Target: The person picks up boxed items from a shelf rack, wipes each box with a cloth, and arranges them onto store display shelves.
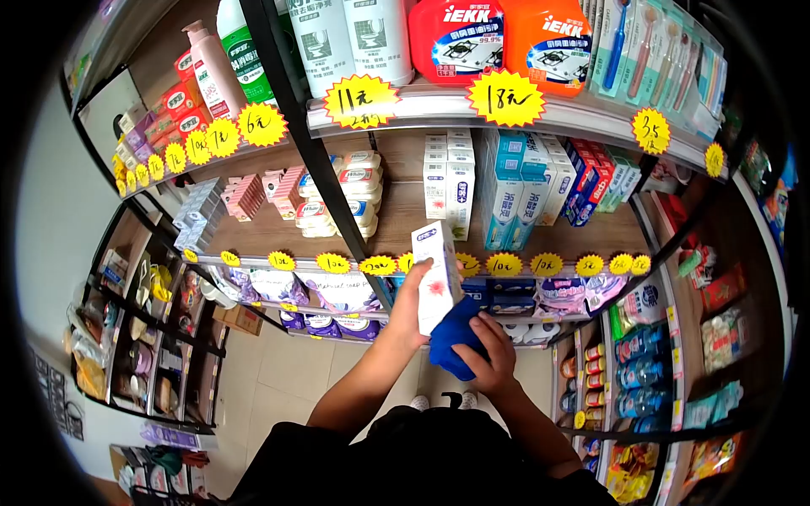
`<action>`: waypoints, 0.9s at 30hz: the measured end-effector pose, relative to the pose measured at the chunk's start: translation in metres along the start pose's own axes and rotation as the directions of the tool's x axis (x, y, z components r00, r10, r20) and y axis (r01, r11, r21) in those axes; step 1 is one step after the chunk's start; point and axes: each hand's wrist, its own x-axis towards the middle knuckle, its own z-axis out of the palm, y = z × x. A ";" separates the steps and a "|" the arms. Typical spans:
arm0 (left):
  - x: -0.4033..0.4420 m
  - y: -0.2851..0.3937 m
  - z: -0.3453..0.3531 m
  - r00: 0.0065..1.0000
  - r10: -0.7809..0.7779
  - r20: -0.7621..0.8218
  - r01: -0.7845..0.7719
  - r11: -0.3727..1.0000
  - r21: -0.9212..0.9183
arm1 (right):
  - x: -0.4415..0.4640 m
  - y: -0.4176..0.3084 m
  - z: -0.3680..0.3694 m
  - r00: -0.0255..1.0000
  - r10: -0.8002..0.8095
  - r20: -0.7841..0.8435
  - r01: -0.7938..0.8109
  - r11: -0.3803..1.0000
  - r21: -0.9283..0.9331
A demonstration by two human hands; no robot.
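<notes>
A white box [436,282] with a pink-red print stands upright in my left hand [407,305], whose fingers are wrapped round its side. A bunched blue cloth [458,339] is in my right hand [492,354], pressed against the lower right part of the box. Both hands are in front of the middle shelf. Behind them, similar white boxes [449,181] stand on that shelf, with teal and white boxes [510,190] to their right.
The upper shelf edge [422,108] carries yellow price tags, with red and orange bottles [460,42] above. A black post [325,160] rises left of my hands. Stacked soap packs [359,190] sit behind it. Blue bottles [643,373] fill a lower right shelf.
</notes>
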 end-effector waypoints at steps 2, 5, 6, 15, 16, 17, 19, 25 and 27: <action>0.003 0.002 0.011 0.999 0.039 -0.022 -0.041 0.993 -0.112 | 0.002 0.018 -0.009 0.998 0.058 -0.028 -0.058 0.998 0.013; 0.012 -0.003 0.009 0.991 0.120 -0.052 -0.121 0.992 -0.025 | -0.001 0.046 -0.019 0.982 0.185 -0.034 -0.184 0.982 0.042; 0.022 -0.004 0.000 0.979 0.181 -0.094 -0.178 0.983 0.044 | -0.006 0.055 -0.020 0.981 0.196 -0.014 -0.195 0.979 0.063; 0.089 0.052 -0.036 0.815 0.576 0.067 -0.491 0.624 0.608 | -0.031 0.073 -0.030 0.951 0.275 0.140 -0.296 0.942 0.160; 0.101 0.058 -0.044 0.808 0.582 0.096 -0.494 0.579 0.648 | -0.032 0.073 -0.029 0.951 0.271 0.149 -0.294 0.942 0.161; 0.113 0.064 -0.055 0.801 0.585 0.126 -0.496 0.533 0.686 | -0.033 0.072 -0.028 0.951 0.267 0.157 -0.292 0.943 0.160; 0.136 0.073 -0.076 0.788 0.587 0.184 -0.482 0.402 0.779 | -0.032 0.069 -0.023 0.954 0.254 0.157 -0.279 0.946 0.163; 0.178 0.092 -0.106 0.819 0.567 0.087 -0.345 0.365 0.865 | -0.030 0.052 -0.003 0.948 0.261 0.181 -0.286 0.949 0.133; 0.187 0.090 -0.113 0.747 0.638 0.188 -0.378 0.175 0.909 | -0.027 0.047 0.008 0.944 0.271 0.186 -0.295 0.948 0.117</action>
